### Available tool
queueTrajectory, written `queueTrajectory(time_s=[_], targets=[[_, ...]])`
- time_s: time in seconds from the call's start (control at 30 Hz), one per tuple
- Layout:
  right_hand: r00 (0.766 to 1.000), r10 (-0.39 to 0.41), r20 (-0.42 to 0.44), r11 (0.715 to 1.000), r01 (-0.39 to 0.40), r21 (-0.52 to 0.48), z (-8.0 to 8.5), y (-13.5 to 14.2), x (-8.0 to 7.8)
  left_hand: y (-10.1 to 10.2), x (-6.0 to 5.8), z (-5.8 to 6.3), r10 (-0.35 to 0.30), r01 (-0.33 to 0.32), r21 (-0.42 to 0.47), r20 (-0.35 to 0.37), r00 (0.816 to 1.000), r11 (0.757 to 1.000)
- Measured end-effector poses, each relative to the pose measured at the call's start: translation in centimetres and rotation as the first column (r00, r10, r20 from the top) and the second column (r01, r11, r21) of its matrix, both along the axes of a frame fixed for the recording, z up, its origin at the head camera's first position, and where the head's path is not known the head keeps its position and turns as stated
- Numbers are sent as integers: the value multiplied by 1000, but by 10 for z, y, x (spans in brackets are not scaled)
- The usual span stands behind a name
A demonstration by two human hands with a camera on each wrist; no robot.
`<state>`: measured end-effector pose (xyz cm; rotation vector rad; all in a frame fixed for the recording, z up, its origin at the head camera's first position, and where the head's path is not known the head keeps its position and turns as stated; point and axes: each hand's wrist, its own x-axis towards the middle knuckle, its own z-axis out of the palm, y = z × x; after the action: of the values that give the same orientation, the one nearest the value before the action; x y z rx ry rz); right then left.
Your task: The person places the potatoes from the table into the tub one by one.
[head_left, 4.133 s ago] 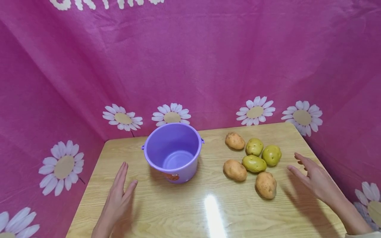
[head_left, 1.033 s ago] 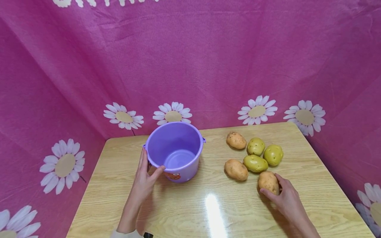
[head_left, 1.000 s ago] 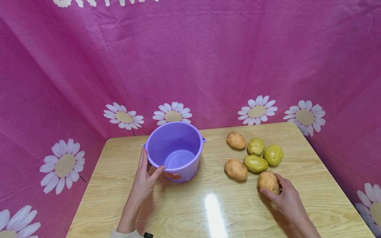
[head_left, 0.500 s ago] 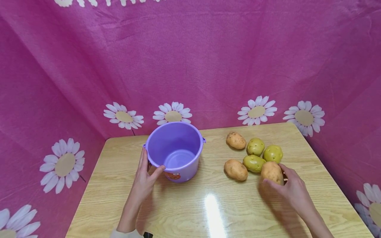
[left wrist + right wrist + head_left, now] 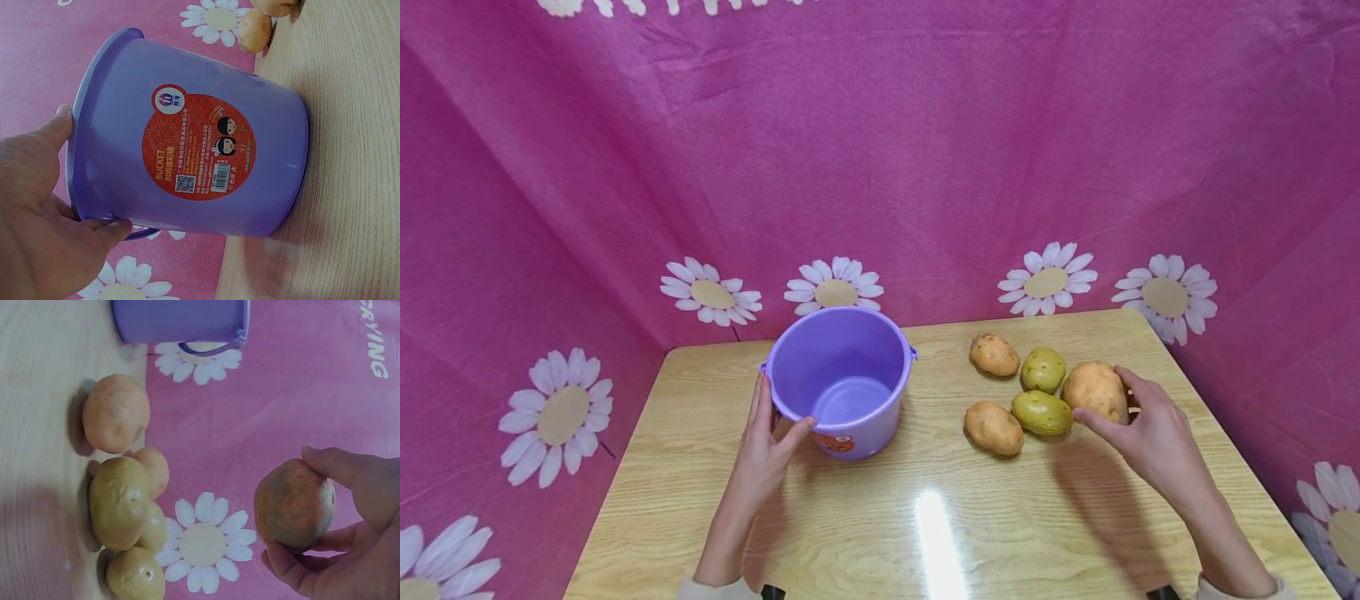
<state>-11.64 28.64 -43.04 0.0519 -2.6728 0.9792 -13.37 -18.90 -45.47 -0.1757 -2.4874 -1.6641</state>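
My right hand (image 5: 1161,437) pinches a round tan potato (image 5: 1095,390) between thumb and fingers; in the right wrist view that potato (image 5: 294,503) is up off the table. At the left, my left hand (image 5: 763,458) grips the rim of a purple bucket (image 5: 880,425) standing upright, its inside bare. Its red label (image 5: 200,144) shows in the left wrist view. Two tan potatoes, one at the back (image 5: 994,355) and one nearer (image 5: 994,428), lie beside a yellow-green oval potato (image 5: 1042,413) and a round one (image 5: 1043,369). A third green potato (image 5: 135,575) is hidden from the head view.
A wooden table (image 5: 865,533) carries everything, with a bright light reflection near its front. Pink cloth (image 5: 925,167) printed with daisies hangs close behind the table and along both sides. The bucket's handle (image 5: 212,349) hangs down at its back.
My left hand came to the bucket's rim and has stayed there. My right hand took hold of the nearest tan potato, then raised it up and back over the green potatoes.
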Motion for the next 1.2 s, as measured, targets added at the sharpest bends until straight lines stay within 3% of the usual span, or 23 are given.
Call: queueTrajectory(time_s=[0.2, 0.57, 1.2], targets=[[1000, -8, 18, 1000, 9, -8, 10, -1, -3, -1, 0, -1, -1, 1, 4, -1, 1000, 1000], [1000, 8, 30, 1000, -8, 11, 13, -7, -8, -2, 1, -1, 1, -1, 4, -10, 1000, 1000], [993, 103, 58, 995, -102, -21, 30, -58, -27, -1, -1, -1, -8, 8, 13, 12, 1000, 1000]])
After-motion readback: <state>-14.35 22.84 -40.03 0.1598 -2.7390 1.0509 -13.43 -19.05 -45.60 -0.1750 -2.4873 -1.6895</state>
